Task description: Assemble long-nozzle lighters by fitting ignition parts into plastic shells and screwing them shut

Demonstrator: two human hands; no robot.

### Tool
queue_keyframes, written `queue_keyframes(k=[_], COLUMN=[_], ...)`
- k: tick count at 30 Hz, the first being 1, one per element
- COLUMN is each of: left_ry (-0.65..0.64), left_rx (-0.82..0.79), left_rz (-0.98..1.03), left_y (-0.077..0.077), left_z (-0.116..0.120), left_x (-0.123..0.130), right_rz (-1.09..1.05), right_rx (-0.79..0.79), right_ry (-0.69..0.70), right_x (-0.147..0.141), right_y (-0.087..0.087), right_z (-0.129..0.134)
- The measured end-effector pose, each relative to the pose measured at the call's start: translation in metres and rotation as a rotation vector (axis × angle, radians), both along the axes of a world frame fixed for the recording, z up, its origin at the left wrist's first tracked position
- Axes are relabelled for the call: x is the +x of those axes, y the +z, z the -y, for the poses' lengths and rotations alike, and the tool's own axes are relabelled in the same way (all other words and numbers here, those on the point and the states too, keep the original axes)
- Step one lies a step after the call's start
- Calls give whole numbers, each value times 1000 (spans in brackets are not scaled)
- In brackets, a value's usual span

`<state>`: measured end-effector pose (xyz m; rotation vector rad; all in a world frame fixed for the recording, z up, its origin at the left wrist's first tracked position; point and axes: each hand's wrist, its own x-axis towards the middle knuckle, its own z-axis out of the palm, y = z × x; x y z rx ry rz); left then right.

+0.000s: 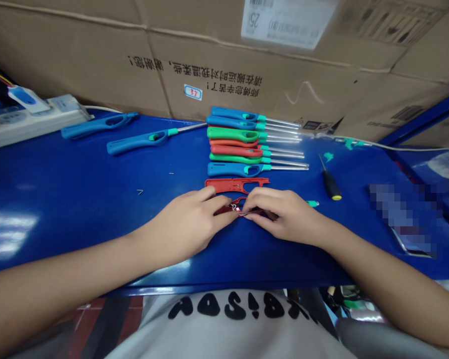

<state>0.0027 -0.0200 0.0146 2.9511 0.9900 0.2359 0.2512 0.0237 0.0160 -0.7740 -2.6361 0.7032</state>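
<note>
Low over the blue table, my left hand [194, 222] has its fingers closed on the left part of an open red lighter shell [241, 201]. From the right, my right hand [284, 214] pinches the same shell, its fingertips close to the left ones. Small metal or wire pieces show between the fingertips, too small to make out. Just beyond lies a separate red shell half [224, 186]. Behind it, several lighters in blue, green, red and orange lie in a row, such as a blue lighter [228, 169], with metal tubes pointing right.
A screwdriver [331, 184] lies at the right, with a blurred flat object [406, 219] beyond it. At the left are a blue lighter [134, 143], a blue handle piece [97, 127] and a power strip [33, 117]. Large cardboard boxes [97, 60] stand along the back.
</note>
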Motion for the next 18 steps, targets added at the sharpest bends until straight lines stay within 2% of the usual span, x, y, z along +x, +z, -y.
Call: queue_keyframes(k=[18], left_ry=[11], left_rx=[18], left_rz=[10], left_y=[-2], left_z=[1], left_x=[-2], right_rz=[-34], right_rx=[-28], right_ry=[-6], right_x=[-1], right_y=[-2], right_z=[-2])
